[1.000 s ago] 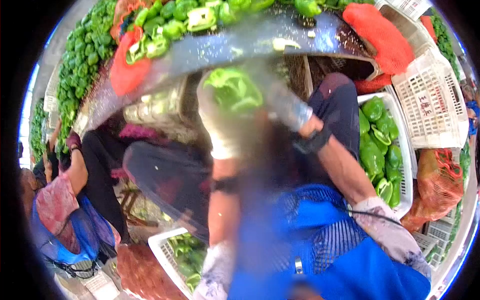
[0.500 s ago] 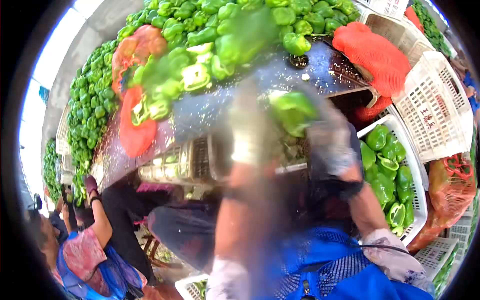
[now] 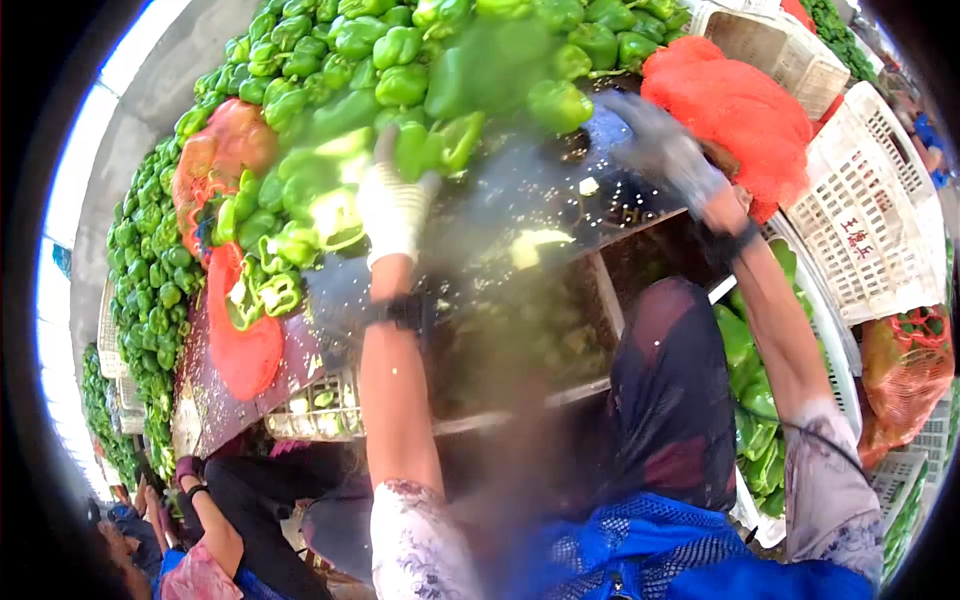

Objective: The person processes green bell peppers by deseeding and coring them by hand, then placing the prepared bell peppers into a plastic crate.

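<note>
My left hand (image 3: 397, 205), in a whitish glove, reaches to the near edge of the green pepper pile. Its thumb and fingers are spread beside a green pepper (image 3: 425, 148), and I cannot tell if they touch it. Toward the back right, my right hand (image 3: 660, 145), in a greyish glove and blurred, stretches over the dark tabletop (image 3: 480, 215). Its fingers are extended near a whole green pepper (image 3: 560, 105), with nothing seen in them. A pale green pepper piece (image 3: 538, 246) shows between the hands, above an open compartment.
A red mesh sack (image 3: 735, 110) lies right of my right hand. White crates (image 3: 855, 220) stand beyond it; one by my right knee holds green peppers (image 3: 735, 340). Cut peppers (image 3: 335, 220) and red netting (image 3: 240, 330) lie at left. Another person (image 3: 205, 560) sits lower left.
My hands have moved apart and forward, the left toward the pile and the right toward the back right. The cut pepper by my right hand is gone from it. The view has shifted.
</note>
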Demonstrator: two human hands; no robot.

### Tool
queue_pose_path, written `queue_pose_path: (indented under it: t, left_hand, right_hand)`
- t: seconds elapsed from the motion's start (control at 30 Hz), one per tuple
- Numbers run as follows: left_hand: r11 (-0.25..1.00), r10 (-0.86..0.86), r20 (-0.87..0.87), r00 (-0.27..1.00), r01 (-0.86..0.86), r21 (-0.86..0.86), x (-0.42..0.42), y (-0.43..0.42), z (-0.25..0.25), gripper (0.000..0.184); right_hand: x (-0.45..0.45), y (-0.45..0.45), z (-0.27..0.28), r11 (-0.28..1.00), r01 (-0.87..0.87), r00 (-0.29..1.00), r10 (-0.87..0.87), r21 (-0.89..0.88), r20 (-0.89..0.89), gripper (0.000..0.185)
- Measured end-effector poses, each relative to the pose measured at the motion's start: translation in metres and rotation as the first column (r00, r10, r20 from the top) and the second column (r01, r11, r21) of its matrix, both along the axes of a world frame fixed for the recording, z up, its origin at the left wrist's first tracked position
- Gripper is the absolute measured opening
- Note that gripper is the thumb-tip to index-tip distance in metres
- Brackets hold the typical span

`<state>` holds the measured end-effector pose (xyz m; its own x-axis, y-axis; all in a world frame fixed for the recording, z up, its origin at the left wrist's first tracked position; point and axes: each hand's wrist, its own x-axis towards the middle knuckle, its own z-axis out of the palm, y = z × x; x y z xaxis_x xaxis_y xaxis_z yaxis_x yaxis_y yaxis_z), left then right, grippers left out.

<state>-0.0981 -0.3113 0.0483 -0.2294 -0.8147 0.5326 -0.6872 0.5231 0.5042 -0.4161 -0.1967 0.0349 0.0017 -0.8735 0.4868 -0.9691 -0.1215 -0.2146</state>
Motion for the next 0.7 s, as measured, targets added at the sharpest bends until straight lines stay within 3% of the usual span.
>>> queue_pose_path:
  t: [0.03,0.07,0.1,0.13,0.17,0.2,0.23,0.3,0.37,0.43,0.5,0.53,0.63,0.67,0.7]
  left_hand:
    - [1.0,0.012,0.021,1.0,-0.012,0.004,0.004,0.017,0.007,0.079]
    - [0.988,-0.155,-0.187,0.97,0.157,-0.005,0.012,0.02,-0.003,0.078]
    - [0.972,-0.185,-0.316,0.931,0.221,0.082,0.021,0.026,-0.01,0.077]
    - [0.963,-0.193,-0.405,0.894,0.251,0.094,0.028,0.033,-0.014,0.077]
    - [0.954,-0.196,-0.493,0.848,0.28,0.102,0.034,0.041,-0.018,0.076]
    - [0.967,-0.151,-0.529,0.835,0.237,0.098,0.039,0.051,-0.021,0.076]
    - [0.946,-0.126,-0.674,0.728,0.292,0.138,0.043,0.061,-0.024,0.075]
    - [0.954,-0.023,-0.805,0.592,0.253,0.159,0.046,0.083,-0.018,0.069]
    - [0.924,0.138,-0.934,0.331,0.296,0.242,0.05,0.101,-0.014,0.052]
    - [0.851,0.144,-0.977,0.155,0.484,0.203,0.064,0.113,-0.018,0.049]
    - [0.744,0.272,-0.961,0.036,0.626,0.234,0.08,0.12,-0.023,0.048]
    - [0.68,0.341,-0.94,-0.019,0.695,0.232,0.085,0.125,-0.023,0.047]
    - [0.673,0.352,-0.932,-0.084,0.715,0.189,0.085,0.15,-0.017,0.048]
    - [0.693,0.391,-0.916,0.089,0.626,0.357,0.08,0.17,-0.008,0.053]
    - [0.708,0.414,-0.902,0.126,0.579,0.406,0.07,0.188,0.008,0.056]
  right_hand:
    - [-0.003,-0.041,-0.011,0.994,-0.067,0.996,0.062,-0.083,-0.062,0.071]
    - [0.007,-0.07,-0.01,0.998,-0.043,0.997,0.04,0.042,0.065,0.076]
    - [0.027,-0.081,0.005,0.993,-0.003,0.997,-0.006,0.121,0.074,0.083]
    - [0.044,-0.103,0.012,0.92,0.182,0.981,-0.192,0.347,-0.006,0.075]
    - [0.055,-0.114,0.01,0.954,0.063,0.997,-0.072,0.294,0.018,0.073]
    - [0.067,-0.12,0.003,0.97,-0.055,0.998,0.047,0.239,0.039,0.071]
    - [0.08,-0.124,-0.006,0.968,-0.171,0.985,0.164,0.182,0.052,0.069]
    - [0.127,-0.123,-0.029,0.963,-0.214,0.977,0.21,0.167,0.04,0.068]
    - [0.165,-0.113,-0.039,0.956,-0.225,0.974,0.22,0.187,0.047,0.072]
    - [0.19,-0.097,-0.038,0.948,-0.245,0.969,0.244,0.201,0.03,0.081]
    - [0.207,-0.057,0.011,0.923,-0.331,0.931,0.353,0.197,-0.09,0.088]
    - [0.223,-0.032,0.033,0.904,-0.347,0.926,0.373,0.249,-0.064,0.095]
    - [0.24,0.01,0.035,0.758,-0.646,0.758,0.624,0.092,0.191,0.1]
    - [0.245,0.025,0.034,0.763,-0.631,0.773,0.605,0.141,0.188,0.1]
    - [0.247,0.035,0.033,0.774,-0.607,0.794,0.584,0.18,0.17,0.101]
